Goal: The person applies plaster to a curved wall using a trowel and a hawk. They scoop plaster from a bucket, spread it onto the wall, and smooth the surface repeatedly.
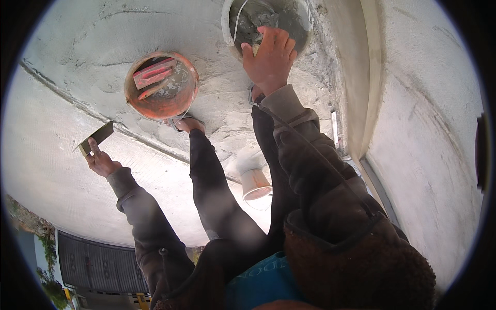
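Observation:
At the left, my left hand (101, 161) is closed on a plastering float (98, 138), a flat rectangular board with its dark face showing. My right hand (270, 61) reaches over a bucket (227, 23) of wet grey mortar (295, 27) at the top. Its fingers curl round something with a pale end by the thumb; the rest is hidden, so I cannot make out what it is. Between my hands stands an orange bucket (189, 72) holding a red float (154, 75) and a tool with an orange handle (154, 91).
My feet stand on a rough, mortar-smeared surface (227, 98). A small pale bucket (256, 182) sits below, between my legs. A raised ledge (356, 67) and a plastered wall (429, 129) run along the right. A dark gate (98, 261) shows at lower left.

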A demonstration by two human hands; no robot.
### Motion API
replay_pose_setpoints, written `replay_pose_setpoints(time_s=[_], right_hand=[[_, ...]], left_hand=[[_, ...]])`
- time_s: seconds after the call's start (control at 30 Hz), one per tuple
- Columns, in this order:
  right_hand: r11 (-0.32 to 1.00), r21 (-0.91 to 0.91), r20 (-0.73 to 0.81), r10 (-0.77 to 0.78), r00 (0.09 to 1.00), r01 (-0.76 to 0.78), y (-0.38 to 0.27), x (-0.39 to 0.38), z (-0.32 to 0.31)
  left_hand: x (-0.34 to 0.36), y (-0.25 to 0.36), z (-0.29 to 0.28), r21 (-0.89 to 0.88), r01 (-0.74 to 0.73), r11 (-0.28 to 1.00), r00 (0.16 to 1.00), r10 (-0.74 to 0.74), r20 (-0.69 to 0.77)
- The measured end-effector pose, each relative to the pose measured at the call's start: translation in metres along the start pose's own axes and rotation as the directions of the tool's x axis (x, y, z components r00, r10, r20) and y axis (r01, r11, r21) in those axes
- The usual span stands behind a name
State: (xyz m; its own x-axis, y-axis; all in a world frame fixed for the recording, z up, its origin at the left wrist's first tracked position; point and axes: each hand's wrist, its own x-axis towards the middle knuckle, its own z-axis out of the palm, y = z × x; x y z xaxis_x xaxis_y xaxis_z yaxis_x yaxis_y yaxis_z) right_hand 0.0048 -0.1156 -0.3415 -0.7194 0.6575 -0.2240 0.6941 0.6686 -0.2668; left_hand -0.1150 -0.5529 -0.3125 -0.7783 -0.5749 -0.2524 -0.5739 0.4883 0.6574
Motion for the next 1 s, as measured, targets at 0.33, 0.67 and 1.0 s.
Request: replay_pose_setpoints(time_s=[0.33,0.67,1.0], right_hand=[[0.892,-0.396,0.873,0.293,0.39,0.216,0.077,0.078,0.054],[0.981,-0.177,0.882,0.195,0.429,-0.081,0.109,0.087,0.051],[0.982,-0.185,0.78,0.119,0.615,0.045,0.093,0.092,0.044]], left_hand=[[-0.054,0.044,0.045,-0.342,0.232,0.91,0.958,-0.155,0.24],[-0.098,0.002,0.085,-0.359,0.384,0.851,0.701,-0.015,0.713],[-0.195,0.086,0.225,-0.366,-0.01,0.931,0.093,0.365,0.926]])
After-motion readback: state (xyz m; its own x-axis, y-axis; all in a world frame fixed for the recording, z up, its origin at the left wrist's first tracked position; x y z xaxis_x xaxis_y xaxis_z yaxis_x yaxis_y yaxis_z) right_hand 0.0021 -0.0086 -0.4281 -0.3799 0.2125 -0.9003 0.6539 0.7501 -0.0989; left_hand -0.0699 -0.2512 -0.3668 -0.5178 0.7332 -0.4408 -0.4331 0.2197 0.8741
